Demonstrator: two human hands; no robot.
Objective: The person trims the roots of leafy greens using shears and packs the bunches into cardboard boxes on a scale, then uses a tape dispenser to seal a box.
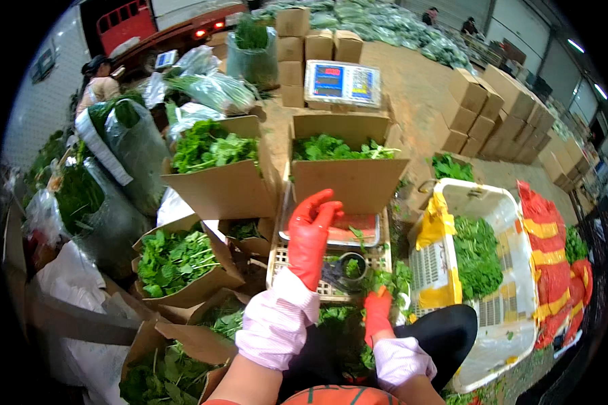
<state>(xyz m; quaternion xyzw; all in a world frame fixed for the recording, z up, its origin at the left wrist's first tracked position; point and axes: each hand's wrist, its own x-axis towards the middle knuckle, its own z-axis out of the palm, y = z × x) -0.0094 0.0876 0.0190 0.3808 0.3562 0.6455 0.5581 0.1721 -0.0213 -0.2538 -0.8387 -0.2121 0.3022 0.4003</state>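
Note:
My left hand [309, 243], in a red rubber glove, is raised over the crate in front of an open box of leafy greens [344, 147]. Its fingers are apart and loosely bent, with nothing visible in them. Lower and to the right, my right hand [378, 312], also red-gloved, is closed at a bunch of leafy greens [393, 278] that sticks up beyond its fingers. Between the hands, a small dark round cup [351, 266] with green bits inside sits on the cream plastic crate [277, 266]. A shallow red-bottomed tray [368, 233] lies behind it.
A digital scale [342, 84] stands behind the front box. More open cartons of greens [175, 260] crowd the left. At right are a white basket [513, 331] holding greens and red-yellow sacks [544, 250]. Stacked cartons [469, 101] stand farther back; another person [100, 84] is at upper left.

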